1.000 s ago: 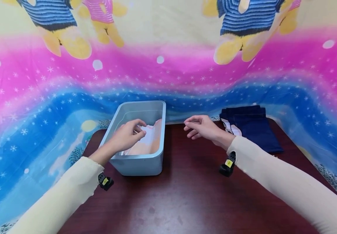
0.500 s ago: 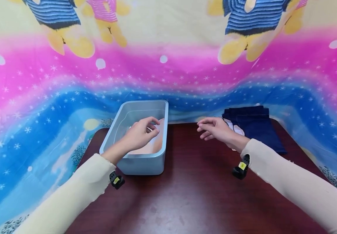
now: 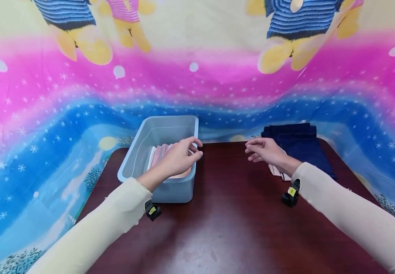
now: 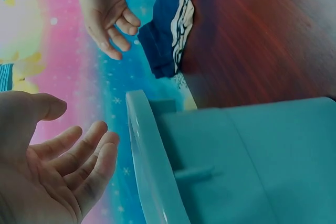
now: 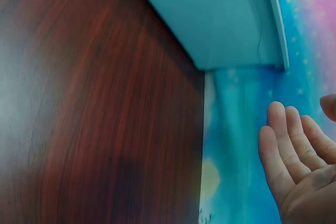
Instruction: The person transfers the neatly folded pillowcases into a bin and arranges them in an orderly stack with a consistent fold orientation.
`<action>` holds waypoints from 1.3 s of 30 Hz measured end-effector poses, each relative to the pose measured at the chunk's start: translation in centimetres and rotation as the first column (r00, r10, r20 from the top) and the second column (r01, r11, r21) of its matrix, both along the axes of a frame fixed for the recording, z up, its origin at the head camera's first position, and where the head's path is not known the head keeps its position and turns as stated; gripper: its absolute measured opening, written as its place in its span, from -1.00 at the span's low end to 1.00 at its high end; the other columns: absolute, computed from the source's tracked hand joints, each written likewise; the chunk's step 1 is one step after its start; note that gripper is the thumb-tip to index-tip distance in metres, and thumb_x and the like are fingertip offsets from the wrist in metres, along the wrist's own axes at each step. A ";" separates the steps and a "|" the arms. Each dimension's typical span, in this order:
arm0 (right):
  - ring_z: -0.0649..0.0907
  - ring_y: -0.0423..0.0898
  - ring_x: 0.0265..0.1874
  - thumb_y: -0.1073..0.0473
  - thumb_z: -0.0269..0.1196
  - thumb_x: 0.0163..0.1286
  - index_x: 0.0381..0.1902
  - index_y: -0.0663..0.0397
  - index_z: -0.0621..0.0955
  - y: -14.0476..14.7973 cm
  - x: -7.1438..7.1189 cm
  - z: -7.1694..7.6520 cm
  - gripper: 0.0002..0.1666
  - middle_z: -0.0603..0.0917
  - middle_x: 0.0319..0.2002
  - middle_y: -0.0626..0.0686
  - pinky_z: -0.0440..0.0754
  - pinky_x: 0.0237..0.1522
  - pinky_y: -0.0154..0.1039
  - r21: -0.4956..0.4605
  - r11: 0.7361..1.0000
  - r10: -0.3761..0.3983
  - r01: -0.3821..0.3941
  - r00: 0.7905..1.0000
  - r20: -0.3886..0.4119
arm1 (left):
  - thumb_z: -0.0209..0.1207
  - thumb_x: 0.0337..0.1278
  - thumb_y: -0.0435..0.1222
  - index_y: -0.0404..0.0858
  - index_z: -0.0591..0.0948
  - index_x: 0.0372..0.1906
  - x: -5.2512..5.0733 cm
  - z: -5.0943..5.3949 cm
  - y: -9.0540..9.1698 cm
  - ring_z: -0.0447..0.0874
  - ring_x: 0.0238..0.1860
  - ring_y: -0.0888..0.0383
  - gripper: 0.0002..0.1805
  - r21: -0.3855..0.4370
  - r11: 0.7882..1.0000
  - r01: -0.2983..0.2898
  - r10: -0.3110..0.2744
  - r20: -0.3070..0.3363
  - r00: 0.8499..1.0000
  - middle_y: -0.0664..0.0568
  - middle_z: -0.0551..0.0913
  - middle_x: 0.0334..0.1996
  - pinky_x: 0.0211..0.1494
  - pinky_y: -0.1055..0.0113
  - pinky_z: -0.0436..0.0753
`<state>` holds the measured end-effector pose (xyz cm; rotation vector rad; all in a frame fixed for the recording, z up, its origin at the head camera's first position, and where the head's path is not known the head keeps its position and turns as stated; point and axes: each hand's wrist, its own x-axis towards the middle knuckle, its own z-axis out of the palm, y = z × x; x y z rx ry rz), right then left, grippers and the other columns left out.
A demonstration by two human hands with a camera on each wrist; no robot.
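Observation:
My left hand (image 3: 180,156) hovers over the right rim of a blue-grey plastic bin (image 3: 156,191), fingers loosely bent and nothing held. Inside that bin lie folded pink and white cloths (image 3: 156,154), partly hidden behind the hand. My right hand (image 3: 267,152) is in the air at the right, also holding nothing, its fingers relaxed. Just beyond it lies folded dark blue denim (image 3: 301,148), with a pale cloth (image 3: 279,173) that has dark lines at its left side. In the left wrist view the empty palm (image 4: 58,177) faces the bin's outer wall (image 4: 236,156).
Everything stands on a dark red-brown wooden table (image 3: 218,220). A patterned pink and blue curtain (image 3: 218,83) hangs right behind its far edge. Both wrists carry a small black camera (image 3: 153,211) on a strap.
Both hands have moved to the right, the left one from above the bin's inside to its right rim. More of the cloths in the bin shows at the left. Nothing was picked up.

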<state>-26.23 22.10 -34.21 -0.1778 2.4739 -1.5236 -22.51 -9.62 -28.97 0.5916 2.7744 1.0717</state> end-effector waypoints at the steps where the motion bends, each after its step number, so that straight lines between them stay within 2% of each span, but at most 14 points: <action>1: 0.76 -0.27 -0.29 0.00 0.08 0.60 0.34 0.25 0.45 0.3 -0.1 -0.1 -0.46 0.72 0.05 0.12 0.73 0.03 -0.13 0.005 1.000 -0.003 0.003 1.000 0.002 | 0.13 0.43 -0.11 -0.09 0.55 0.17 0.0 0.0 0.2 0.74 -0.03 0.06 -0.68 -0.005 1.000 0.001 -0.001 0.001 1.000 0.00 0.72 -0.01 0.15 0.08 0.66; 7: 0.76 -0.29 -0.29 0.00 0.07 0.61 0.35 0.26 0.44 2.7 -1.0 -0.8 -0.45 0.74 -0.01 0.02 0.73 -0.01 -0.16 0.048 0.998 -0.039 0.039 0.999 0.000 | 0.14 0.42 -0.11 -0.08 0.55 0.17 -0.1 -0.1 1.5 0.71 -0.04 0.11 -0.67 -0.013 1.000 0.020 -0.020 -0.032 0.999 0.05 0.71 -0.03 0.07 0.13 0.66; 11: 0.76 -0.32 -0.30 -0.03 0.06 0.61 0.34 0.28 0.43 3.9 -1.3 -1.2 -0.43 0.71 0.09 0.17 0.74 -0.05 -0.20 0.094 0.994 -0.047 0.048 0.999 -0.020 | 0.15 0.42 -0.14 -0.11 0.56 0.16 0.1 -0.3 2.5 0.69 -0.09 0.15 -0.69 0.018 0.999 0.034 -0.034 -0.044 0.998 0.06 0.72 -0.09 0.03 0.18 0.67; 15: 0.74 -0.35 -0.28 -0.04 0.02 0.62 0.35 0.31 0.42 5.2 -1.3 -1.9 -0.41 0.64 0.18 0.31 0.73 -0.06 -0.25 0.143 0.988 -0.052 0.054 0.998 -0.021 | 0.15 0.43 -0.15 -0.12 0.55 0.18 0.5 -0.7 3.7 0.71 -0.09 0.15 -0.68 0.046 0.996 0.078 -0.077 -0.021 0.997 0.04 0.73 -0.07 0.02 0.21 0.68; 20: 0.72 -0.36 -0.24 -0.05 -0.04 0.64 0.39 0.36 0.38 7.3 -1.3 -3.0 -0.36 0.53 0.28 0.43 0.70 -0.10 -0.34 0.197 0.978 -0.065 0.067 0.998 -0.017 | 0.13 0.44 -0.13 -0.09 0.53 0.20 0.9 -1.5 4.8 0.71 -0.07 0.17 -0.67 0.034 0.991 0.126 -0.126 0.008 0.992 0.05 0.73 -0.04 0.03 0.22 0.66; 27: 0.76 0.04 0.00 -0.10 -0.08 0.65 0.42 0.39 0.34 9.3 -1.5 -4.3 -0.30 0.43 0.35 0.48 0.68 0.13 0.01 0.240 0.967 -0.094 0.091 0.996 0.000 | 0.14 0.43 -0.11 -0.07 0.53 0.20 1.2 -2.5 5.9 0.69 -0.10 0.23 -0.67 0.033 0.989 0.143 -0.145 0.047 0.988 0.10 0.73 -0.06 0.00 0.27 0.65; 34: 0.66 0.28 0.13 -0.06 -0.08 0.65 0.38 0.44 0.37 10.5 -1.4 -6.0 -0.33 0.42 0.34 0.51 0.61 0.19 0.13 0.272 0.957 -0.102 0.099 0.995 -0.002 | 0.15 0.42 -0.14 -0.05 0.55 0.18 1.7 -3.4 6.5 0.67 -0.20 0.26 -0.69 0.031 0.987 0.155 -0.156 0.045 0.987 0.11 0.73 -0.05 0.01 0.28 0.63; 39: 0.50 0.40 0.24 -0.01 -0.05 0.64 0.35 0.46 0.39 11.6 -1.4 -6.9 -0.36 0.43 0.30 0.53 0.48 0.24 0.25 0.353 0.929 -0.105 0.111 0.994 -0.035 | 0.16 0.40 -0.16 -0.07 0.56 0.15 1.9 -4.2 7.0 0.66 -0.23 0.26 -0.70 0.033 0.986 0.162 -0.163 0.043 0.986 0.12 0.74 -0.09 -0.03 0.31 0.61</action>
